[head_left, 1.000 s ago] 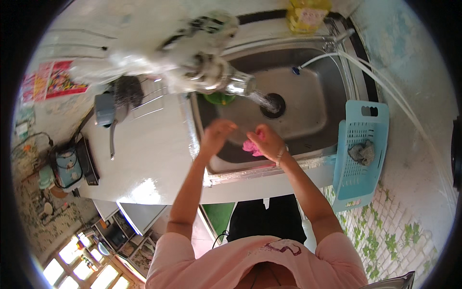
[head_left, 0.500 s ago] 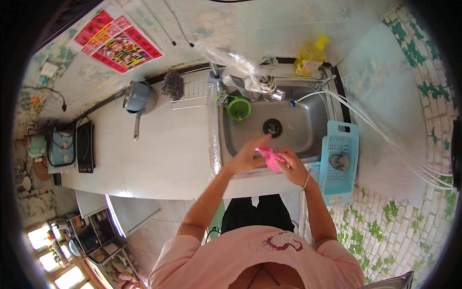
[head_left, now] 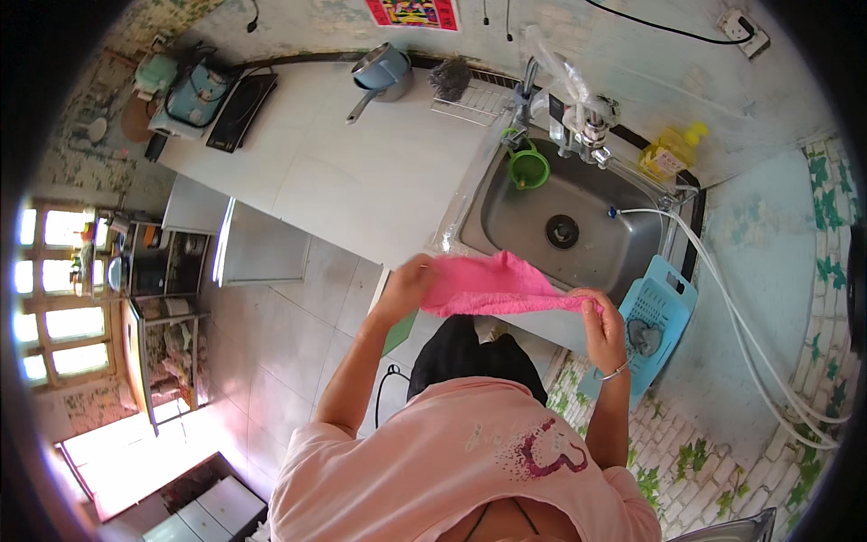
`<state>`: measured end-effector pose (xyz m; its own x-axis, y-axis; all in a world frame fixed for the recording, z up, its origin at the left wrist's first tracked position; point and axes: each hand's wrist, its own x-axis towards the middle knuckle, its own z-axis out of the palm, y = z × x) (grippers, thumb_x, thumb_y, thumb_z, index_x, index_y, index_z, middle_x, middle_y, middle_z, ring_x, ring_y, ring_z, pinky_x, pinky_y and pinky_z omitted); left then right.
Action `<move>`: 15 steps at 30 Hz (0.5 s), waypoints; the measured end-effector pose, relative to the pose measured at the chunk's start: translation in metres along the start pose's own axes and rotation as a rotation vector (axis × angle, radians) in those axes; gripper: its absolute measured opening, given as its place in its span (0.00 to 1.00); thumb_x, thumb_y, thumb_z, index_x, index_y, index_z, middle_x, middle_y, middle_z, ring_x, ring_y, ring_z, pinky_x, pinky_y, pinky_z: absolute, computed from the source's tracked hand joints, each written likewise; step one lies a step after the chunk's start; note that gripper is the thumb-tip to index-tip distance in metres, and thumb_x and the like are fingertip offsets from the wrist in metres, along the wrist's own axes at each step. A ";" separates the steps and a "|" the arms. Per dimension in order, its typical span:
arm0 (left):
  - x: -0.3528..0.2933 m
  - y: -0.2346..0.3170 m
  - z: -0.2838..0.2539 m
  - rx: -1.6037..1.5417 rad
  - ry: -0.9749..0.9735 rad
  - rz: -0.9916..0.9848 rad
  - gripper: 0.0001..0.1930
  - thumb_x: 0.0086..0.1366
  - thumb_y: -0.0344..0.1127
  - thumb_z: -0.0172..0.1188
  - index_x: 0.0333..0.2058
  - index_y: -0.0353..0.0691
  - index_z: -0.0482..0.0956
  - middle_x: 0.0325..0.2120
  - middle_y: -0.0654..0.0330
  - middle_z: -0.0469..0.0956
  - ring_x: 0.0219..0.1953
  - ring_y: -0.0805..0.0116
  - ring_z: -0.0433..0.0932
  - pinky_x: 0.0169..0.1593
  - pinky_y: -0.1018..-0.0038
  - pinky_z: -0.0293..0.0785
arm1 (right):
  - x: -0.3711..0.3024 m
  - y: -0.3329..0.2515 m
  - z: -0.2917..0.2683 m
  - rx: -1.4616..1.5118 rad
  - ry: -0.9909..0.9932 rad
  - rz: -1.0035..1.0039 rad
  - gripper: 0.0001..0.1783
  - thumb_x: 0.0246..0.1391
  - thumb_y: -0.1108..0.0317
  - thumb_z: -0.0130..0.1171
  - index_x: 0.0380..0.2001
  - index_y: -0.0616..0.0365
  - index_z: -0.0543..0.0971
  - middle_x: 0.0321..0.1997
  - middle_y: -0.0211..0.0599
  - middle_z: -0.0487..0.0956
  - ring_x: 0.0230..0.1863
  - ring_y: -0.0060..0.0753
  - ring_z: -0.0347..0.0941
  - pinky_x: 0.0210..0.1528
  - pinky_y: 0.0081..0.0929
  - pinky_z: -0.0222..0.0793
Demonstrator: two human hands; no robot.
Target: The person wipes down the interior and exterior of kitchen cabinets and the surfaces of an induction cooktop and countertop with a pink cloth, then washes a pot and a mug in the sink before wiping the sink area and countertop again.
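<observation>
A pink cloth [head_left: 501, 282] is stretched out between my two hands, over the front edge of the sink [head_left: 533, 221]. My left hand [head_left: 406, 291] is closed on its left end, the fingers slightly blurred. At the other end, my right hand [head_left: 601, 327] pinches the corner between thumb and fingers. The cloth hangs a little open, with a folded lower edge. Behind it, a green strainer cup [head_left: 527, 169] hangs in the sink's far left corner, and the dark drain [head_left: 562, 231] shows in the basin.
A light blue basket [head_left: 664, 298] with a grey scrubber [head_left: 643, 337] stands right of the sink. A yellow soap bottle [head_left: 670, 154] is behind, beside white hoses [head_left: 722, 280]. On the counter [head_left: 361, 190] are a blue-grey saucepan [head_left: 383, 74] and a black induction cooker [head_left: 242, 112].
The pink cloth was bunched up in my right hand over the sink; now it is spread wide between both hands. My left hand has taken hold of it. The view has turned left.
</observation>
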<state>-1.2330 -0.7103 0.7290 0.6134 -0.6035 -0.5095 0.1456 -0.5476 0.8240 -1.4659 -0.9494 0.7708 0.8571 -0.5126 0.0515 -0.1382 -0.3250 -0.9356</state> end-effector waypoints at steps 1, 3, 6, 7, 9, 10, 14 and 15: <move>-0.004 -0.020 -0.008 -0.314 0.083 -0.058 0.11 0.61 0.41 0.53 0.38 0.42 0.74 0.29 0.62 0.76 0.33 0.70 0.76 0.35 0.72 0.73 | -0.001 -0.002 0.001 0.053 -0.017 0.038 0.10 0.59 0.67 0.47 0.38 0.60 0.74 0.36 0.40 0.77 0.33 0.30 0.72 0.38 0.23 0.65; -0.014 -0.034 -0.016 -0.732 0.200 -0.057 0.10 0.63 0.39 0.51 0.39 0.41 0.72 0.30 0.64 0.75 0.33 0.73 0.75 0.35 0.73 0.73 | 0.005 -0.011 0.003 0.147 -0.044 0.120 0.11 0.60 0.66 0.46 0.39 0.60 0.74 0.34 0.39 0.77 0.33 0.28 0.72 0.36 0.22 0.65; -0.017 -0.037 -0.032 -0.976 0.307 0.040 0.09 0.66 0.35 0.47 0.43 0.41 0.70 0.35 0.63 0.74 0.36 0.73 0.75 0.39 0.74 0.74 | 0.035 -0.015 0.036 0.104 -0.140 -0.012 0.11 0.60 0.66 0.47 0.40 0.59 0.75 0.36 0.36 0.77 0.32 0.27 0.71 0.35 0.22 0.66; -0.016 -0.029 -0.041 -0.993 0.326 0.068 0.10 0.65 0.36 0.48 0.43 0.42 0.70 0.35 0.63 0.74 0.37 0.72 0.75 0.40 0.74 0.74 | 0.046 -0.017 0.046 0.105 -0.171 -0.067 0.11 0.60 0.66 0.47 0.40 0.58 0.75 0.36 0.36 0.77 0.32 0.28 0.71 0.36 0.22 0.66; -0.009 -0.016 -0.069 -1.056 0.416 0.093 0.11 0.65 0.38 0.49 0.44 0.42 0.70 0.35 0.64 0.75 0.38 0.72 0.75 0.41 0.75 0.74 | 0.072 -0.033 0.062 0.036 -0.189 -0.244 0.10 0.58 0.67 0.49 0.40 0.57 0.75 0.37 0.36 0.77 0.35 0.31 0.71 0.38 0.24 0.66; -0.006 -0.014 -0.087 -1.068 0.405 0.121 0.12 0.64 0.39 0.49 0.44 0.43 0.70 0.36 0.64 0.74 0.38 0.72 0.75 0.41 0.75 0.74 | 0.083 -0.040 0.070 0.005 -0.196 -0.333 0.10 0.57 0.67 0.50 0.40 0.57 0.75 0.37 0.36 0.77 0.37 0.33 0.71 0.39 0.25 0.67; 0.009 -0.019 -0.136 -0.970 0.489 0.064 0.13 0.64 0.39 0.50 0.45 0.42 0.70 0.38 0.62 0.73 0.38 0.71 0.74 0.39 0.76 0.73 | 0.115 -0.043 0.103 -0.183 -0.298 -0.492 0.11 0.53 0.67 0.54 0.40 0.56 0.75 0.40 0.39 0.75 0.42 0.41 0.70 0.43 0.32 0.67; 0.018 -0.027 -0.144 -0.929 0.542 0.011 0.14 0.64 0.39 0.50 0.45 0.41 0.70 0.38 0.61 0.73 0.38 0.71 0.74 0.38 0.76 0.73 | 0.118 -0.031 0.112 -0.249 -0.336 -0.471 0.12 0.52 0.67 0.55 0.40 0.56 0.75 0.41 0.40 0.75 0.43 0.43 0.70 0.43 0.34 0.66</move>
<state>-1.1142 -0.6229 0.7335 0.8475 -0.1436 -0.5110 0.5307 0.2489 0.8102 -1.3053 -0.9106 0.7667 0.9577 -0.0052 0.2877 0.2150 -0.6514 -0.7276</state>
